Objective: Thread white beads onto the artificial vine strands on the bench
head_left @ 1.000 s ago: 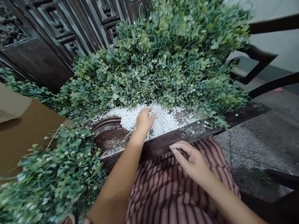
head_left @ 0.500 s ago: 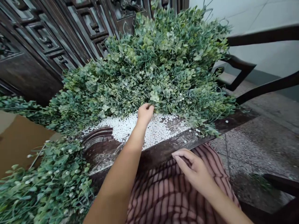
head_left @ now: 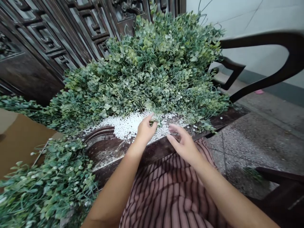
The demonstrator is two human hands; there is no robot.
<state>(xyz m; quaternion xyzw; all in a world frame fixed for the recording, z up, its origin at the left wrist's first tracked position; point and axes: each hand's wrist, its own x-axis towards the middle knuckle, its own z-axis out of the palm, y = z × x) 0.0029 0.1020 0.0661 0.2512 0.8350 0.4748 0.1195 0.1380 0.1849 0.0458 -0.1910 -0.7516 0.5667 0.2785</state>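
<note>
My left hand point(head_left: 145, 130) is closed on a small green sprig point(head_left: 156, 121), part of which shows past the fingertips. It hovers over a spread of small white beads point(head_left: 123, 126) on the dark wooden seat point(head_left: 106, 147). To the right of it, my right hand point(head_left: 181, 144) has thumb and fingers apart, with nothing visible between them. Its fingertips are close to the sprig without touching it. Behind the beads rises a large heap of green artificial foliage point(head_left: 142, 76).
At the lower left lies more foliage point(head_left: 54, 180) dotted with white beads. A cardboard box point(head_left: 23, 139) stands at the left edge. Carved dark wooden panels point(head_left: 47, 38) rise behind, and a curved wooden armrest point(head_left: 266, 85) stands at the right. Striped cloth point(head_left: 171, 190) covers my lap.
My left hand has drawn back from the foliage heap toward me, now with a sprig. My right hand has moved up and left toward it. The view has shifted slightly right.
</note>
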